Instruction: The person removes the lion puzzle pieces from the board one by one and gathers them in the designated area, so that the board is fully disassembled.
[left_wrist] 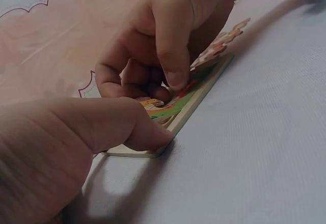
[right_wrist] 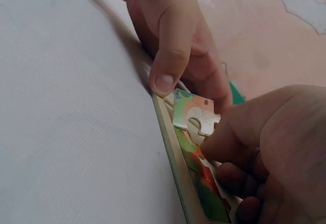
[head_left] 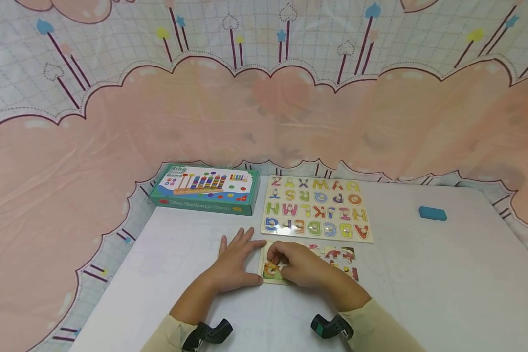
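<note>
A shallow wooden jigsaw tray (head_left: 270, 281) lies on the white tabletop in front of the person. At its left end, the left hand (head_left: 234, 264) has spread fingers, its thumb pressing the near corner and its index finger at the far corner. Over that end, the right hand (head_left: 305, 264) pinches a jigsaw piece (right_wrist: 193, 113) with a green and orange picture between thumb and curled fingers. In the right wrist view the piece sits tilted above the tray's recess. Several loose pieces (head_left: 333, 253) lie at the tray's right part, partly hidden by the right hand.
Behind the tray lies a wooden alphabet board (head_left: 369, 239) with colourful letters. A green ring game box (head_left: 204, 190) is at the back left. A blue block (head_left: 432, 213) sits toward the right. Patterned cloth (head_left: 264, 122) hangs behind the table.
</note>
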Demonstrator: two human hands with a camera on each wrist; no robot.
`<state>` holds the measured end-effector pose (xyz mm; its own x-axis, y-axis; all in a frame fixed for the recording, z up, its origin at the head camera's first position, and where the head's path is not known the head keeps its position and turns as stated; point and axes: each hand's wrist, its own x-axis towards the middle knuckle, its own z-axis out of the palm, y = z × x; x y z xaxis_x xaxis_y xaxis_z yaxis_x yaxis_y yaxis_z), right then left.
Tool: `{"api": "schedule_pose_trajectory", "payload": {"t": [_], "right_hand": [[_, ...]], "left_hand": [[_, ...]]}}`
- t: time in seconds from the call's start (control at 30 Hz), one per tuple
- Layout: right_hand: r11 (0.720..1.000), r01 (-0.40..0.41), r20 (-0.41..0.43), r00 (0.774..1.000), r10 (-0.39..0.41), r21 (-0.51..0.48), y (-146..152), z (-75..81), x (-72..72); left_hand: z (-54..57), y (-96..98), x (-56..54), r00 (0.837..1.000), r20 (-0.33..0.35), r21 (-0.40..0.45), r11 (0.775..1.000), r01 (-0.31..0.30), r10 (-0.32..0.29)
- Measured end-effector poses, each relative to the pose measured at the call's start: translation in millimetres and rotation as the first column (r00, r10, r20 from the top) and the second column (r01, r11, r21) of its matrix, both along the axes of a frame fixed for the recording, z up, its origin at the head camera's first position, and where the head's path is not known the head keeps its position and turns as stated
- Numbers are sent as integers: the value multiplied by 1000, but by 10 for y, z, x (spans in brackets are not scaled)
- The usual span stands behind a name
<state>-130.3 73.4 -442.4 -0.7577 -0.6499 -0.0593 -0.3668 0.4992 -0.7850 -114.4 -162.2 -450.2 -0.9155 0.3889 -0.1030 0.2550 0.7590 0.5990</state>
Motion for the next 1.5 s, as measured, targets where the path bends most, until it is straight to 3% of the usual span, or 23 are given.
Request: {"api": "schedule_pose_trajectory", "payload": {"t": [1.23,1.5], "right_hand": [[999,17,-38,999,-18,-32,-6,14,65],[996,42,-4,999,-43,-73,33,12,70]], "left_hand": [[-17,13,10,1000,-13,-15,1000,-9,8],[-29,15,7,1000,-19,-19,1000,-9,8]]}}
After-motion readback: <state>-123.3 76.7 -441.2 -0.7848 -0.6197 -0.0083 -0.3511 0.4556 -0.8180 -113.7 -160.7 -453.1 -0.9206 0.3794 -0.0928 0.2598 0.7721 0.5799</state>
